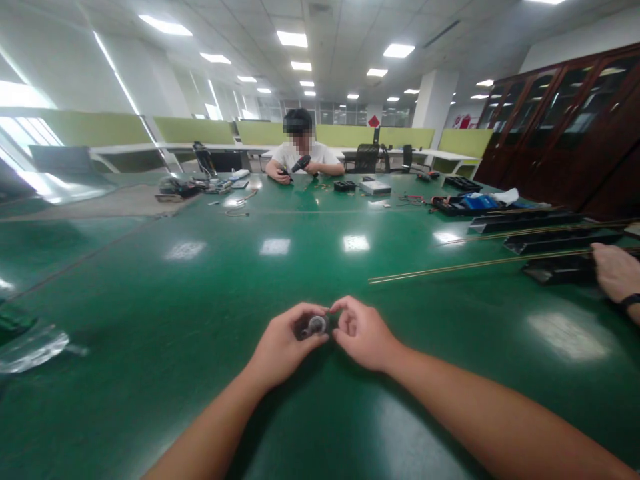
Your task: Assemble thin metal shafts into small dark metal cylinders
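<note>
Low over the green table [200, 287], my left hand [287, 343] is closed around a small round grey part [317, 325], thumb below it and fingers above. Its rounded face looks up toward me, but its exact kind is too small to tell. Just to the right, my right hand [363, 337] has its fingers curled in, with the index fingertip close to my left fingertips. Whether anything tiny sits between those right fingers cannot be made out.
Long thin brass-coloured rods [450, 268] lie across black channel pieces [557, 269] at right, where another person's hand [617, 273] rests. Across the table a person [305, 153] holds a drill-like tool [301, 163]. A clear plastic object [37, 347] lies at left. Tools fill a black tray [460, 205].
</note>
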A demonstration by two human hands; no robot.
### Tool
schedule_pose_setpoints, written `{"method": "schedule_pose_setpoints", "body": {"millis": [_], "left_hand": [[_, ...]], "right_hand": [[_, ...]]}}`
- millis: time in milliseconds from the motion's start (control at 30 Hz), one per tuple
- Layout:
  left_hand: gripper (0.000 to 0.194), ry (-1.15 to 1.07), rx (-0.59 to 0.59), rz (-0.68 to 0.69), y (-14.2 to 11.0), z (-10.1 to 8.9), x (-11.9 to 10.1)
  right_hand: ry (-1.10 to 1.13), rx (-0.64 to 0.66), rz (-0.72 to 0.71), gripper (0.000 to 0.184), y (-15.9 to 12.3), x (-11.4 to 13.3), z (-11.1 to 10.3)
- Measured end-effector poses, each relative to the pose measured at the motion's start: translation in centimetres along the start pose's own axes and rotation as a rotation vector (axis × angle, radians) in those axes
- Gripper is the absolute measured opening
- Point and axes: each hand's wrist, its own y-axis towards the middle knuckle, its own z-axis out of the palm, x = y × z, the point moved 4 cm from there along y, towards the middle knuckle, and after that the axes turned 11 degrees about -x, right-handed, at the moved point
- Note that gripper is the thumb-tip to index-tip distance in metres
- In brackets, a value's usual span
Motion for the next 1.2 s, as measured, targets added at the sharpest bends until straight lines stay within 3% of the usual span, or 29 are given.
{"method": "schedule_pose_setpoints", "body": {"millis": [100, 267, 467, 633, 833, 1033, 1200], "left_hand": [[0.03, -0.143, 0.029, -0.101, 0.1, 0.1, 0.2], [0.034, -0.195, 0.042, -0.165, 0.3, 0.9, 0.6], [0.042, -0.259, -0.042, -0.228, 0.3, 0.6, 1.4], [0.03, 0.09, -0.181, -0.037, 0.4, -0.9, 1.2], [0.025, 0.247, -0.179, 0.188, 0.1, -1.2, -0.3], [0.025, 0.263, -0.078, 0.224, -0.2, -0.6, -0.6], [0.031, 0.28, -0.092, 0.195, -0.3, -0.5, -0.4]], "right_hand": [[0.081, 0.043, 0.018, 0.032, -0.1, 0.0, 0.4], [0.198, 0.043, 0.054, 0.031, -0.5, 0.5, 0.2], [0.206, 0.015, 0.08, 0.03, -0.5, 0.8, -0.2], [0.193, -0.011, 0.096, 0.033, -0.5, 0.3, -0.2], [0.17, -0.029, 0.055, 0.034, -0.5, 0.0, -0.1], [0.147, -0.026, 0.051, 0.036, -0.5, -0.1, -0.2], [0.174, -0.012, 0.026, 0.03, -0.3, 0.1, -0.1]]}}
